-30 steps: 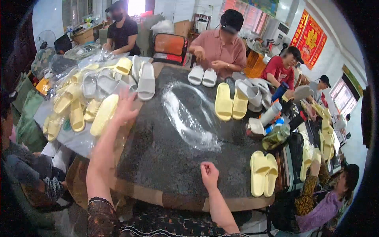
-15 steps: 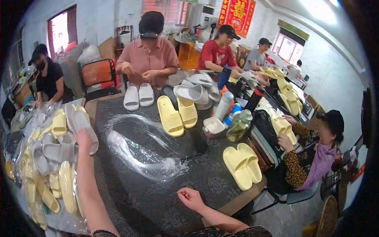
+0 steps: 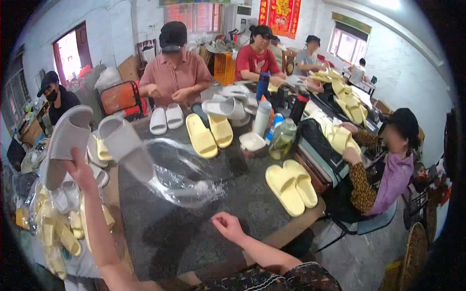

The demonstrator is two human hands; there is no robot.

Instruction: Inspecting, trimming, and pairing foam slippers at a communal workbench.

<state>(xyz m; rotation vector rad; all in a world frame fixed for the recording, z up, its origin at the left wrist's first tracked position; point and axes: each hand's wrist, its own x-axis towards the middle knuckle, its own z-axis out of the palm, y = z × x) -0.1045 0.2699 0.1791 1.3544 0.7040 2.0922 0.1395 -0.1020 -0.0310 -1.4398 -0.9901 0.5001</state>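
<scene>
Raised at the left, my left hand (image 3: pixel 80 172) is closed on a grey slipper (image 3: pixel 73 128), which stands tilted with its toe up. A second grey slipper (image 3: pixel 127 145), slightly blurred, is in the air beside it over the table's left part; whether the two are joined I cannot tell. Low over the near part of the dark table (image 3: pixel 170 242), my right hand (image 3: pixel 227 226) has its fingers curled in, with nothing visible in them. Clear plastic bags (image 3: pixel 187 191) lie on the tabletop ahead of it. A yellow slipper pair (image 3: pixel 291 186) sits at the right edge.
Yellow and grey slippers (image 3: pixel 53 228) are heaped on plastic at the left. Toward the back stand white slippers (image 3: pixel 166 119), another yellow pair (image 3: pixel 208 133), a white container (image 3: pixel 252 141) and several bottles (image 3: pixel 283 140). Co-workers sit across (image 3: pixel 177 72) and at the right (image 3: pixel 381 169).
My left hand has lifted a grey slipper from the heap, and a second one now hangs in the air to its right. My right hand stays curled, slightly higher in view.
</scene>
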